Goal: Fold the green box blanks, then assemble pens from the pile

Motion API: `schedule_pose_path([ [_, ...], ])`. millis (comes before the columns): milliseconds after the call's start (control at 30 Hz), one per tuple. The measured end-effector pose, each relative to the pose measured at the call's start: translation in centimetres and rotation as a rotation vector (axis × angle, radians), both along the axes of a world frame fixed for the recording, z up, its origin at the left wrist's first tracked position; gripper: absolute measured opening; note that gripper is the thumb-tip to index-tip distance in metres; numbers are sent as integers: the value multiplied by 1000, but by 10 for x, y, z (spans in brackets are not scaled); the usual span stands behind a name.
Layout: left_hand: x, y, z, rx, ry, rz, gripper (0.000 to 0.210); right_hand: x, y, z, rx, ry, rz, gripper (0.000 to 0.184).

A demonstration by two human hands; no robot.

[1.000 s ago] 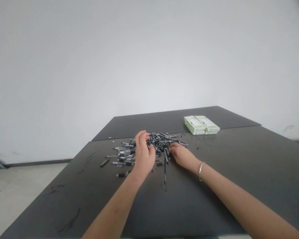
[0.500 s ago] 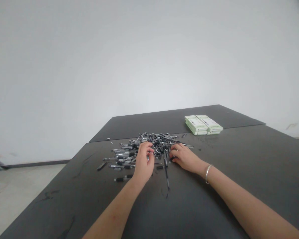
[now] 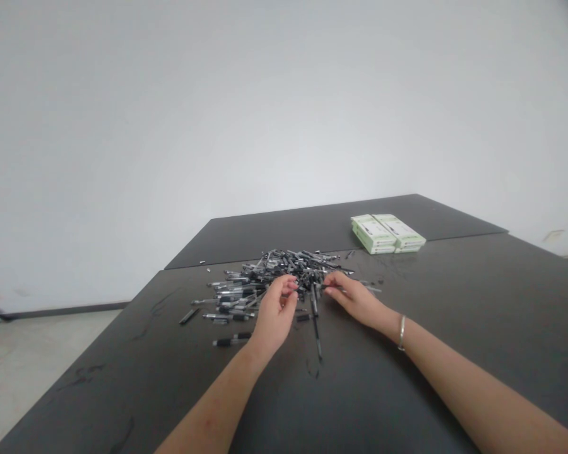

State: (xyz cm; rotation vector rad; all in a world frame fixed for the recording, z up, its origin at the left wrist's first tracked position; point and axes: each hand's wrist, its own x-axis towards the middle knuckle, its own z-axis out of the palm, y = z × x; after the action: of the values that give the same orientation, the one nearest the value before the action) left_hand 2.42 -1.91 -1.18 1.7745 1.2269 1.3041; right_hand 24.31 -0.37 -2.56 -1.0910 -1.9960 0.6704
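Note:
A heap of clear and black pens (image 3: 236,293) lies on the dark table, many of them in pieces. My left hand (image 3: 277,310) is at the near side of the heap, its fingers curled toward the thumb; whatever sits between the fingertips is too small to make out. Across from it, my right hand (image 3: 355,304) pinches a pen (image 3: 374,289) between thumb and forefinger. That pen's dark end points at my left hand, while its clear end shows behind the knuckles. Between both hands, a long thin black pen (image 3: 317,337) points toward me from the heap.
Pale green and white boxes (image 3: 387,233) are stacked in two piles behind the heap to the right. A seam crosses the black table (image 3: 454,302). One dark pen piece (image 3: 189,316) lies off to the left. A white wall (image 3: 284,113) stands behind the table.
My right hand has lifted slightly from the pens, and its fingers have closed into a pinch on a pen. My left hand has shifted a little right, thumb and fingers closer together.

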Motion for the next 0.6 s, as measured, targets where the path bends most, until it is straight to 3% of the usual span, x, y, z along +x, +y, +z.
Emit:
schedule_pose_path([
  [100, -3, 5, -1, -48, -84, -7, 24, -4, -3, 5, -23, 209, -35, 10],
  [167, -3, 4, 1, -115, -157, -84, 27, -8, -6, 8, -48, 313, -16, 13],
  [333, 5, -7, 10, -231, -258, -287, 37, -25, -20, 11, -92, 358, 152, 17],
  [467, 6, -11, 15, -170, -215, -241, 20, -38, -31, 10, -78, 279, 200, 17],
  [600, 0, -5, 16, -121, -268, -105, 22, -39, -32, 10, -59, 129, 154, 16],
])
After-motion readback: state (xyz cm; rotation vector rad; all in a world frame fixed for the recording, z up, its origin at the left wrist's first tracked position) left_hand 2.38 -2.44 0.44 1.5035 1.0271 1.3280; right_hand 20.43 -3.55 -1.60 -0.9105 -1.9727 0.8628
